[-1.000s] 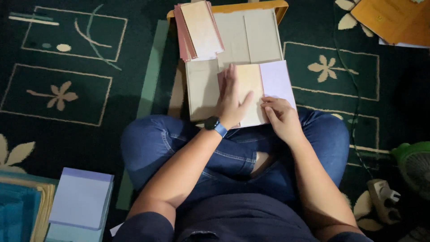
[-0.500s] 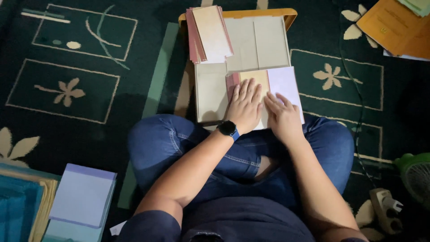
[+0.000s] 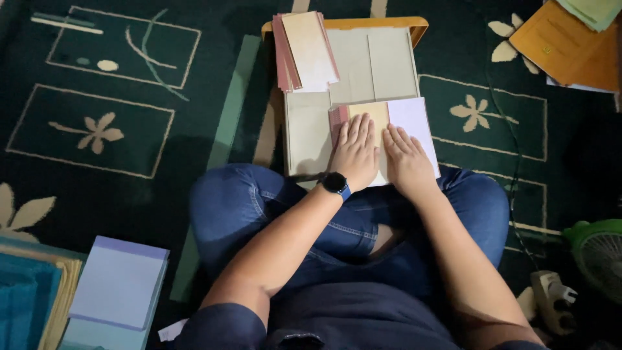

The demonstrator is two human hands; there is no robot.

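Note:
I sit cross-legged on a dark green carpet. A flat cardboard sheet (image 3: 376, 65) lies in front of my knees. On its near part rests a small booklet with a cream page and a white page (image 3: 414, 116). My left hand (image 3: 355, 152), with a dark watch on the wrist, lies flat on the cream page. My right hand (image 3: 405, 155) lies flat beside it, over the seam between the pages. Both hands press down with fingers together and grip nothing. A fanned stack of pink and cream booklets (image 3: 304, 52) sits on the cardboard's far left corner.
A lavender paper stack (image 3: 120, 282) and teal covers (image 3: 26, 304) lie near left. Orange and yellow folders (image 3: 567, 45) sit far right. A green fan (image 3: 599, 253) and a plug adapter (image 3: 551, 295) are near right, with a cable across the carpet.
My left hand has slid from the booklet's lower edge up onto the cream page. My right hand has moved up beside it. Both now lie flat.

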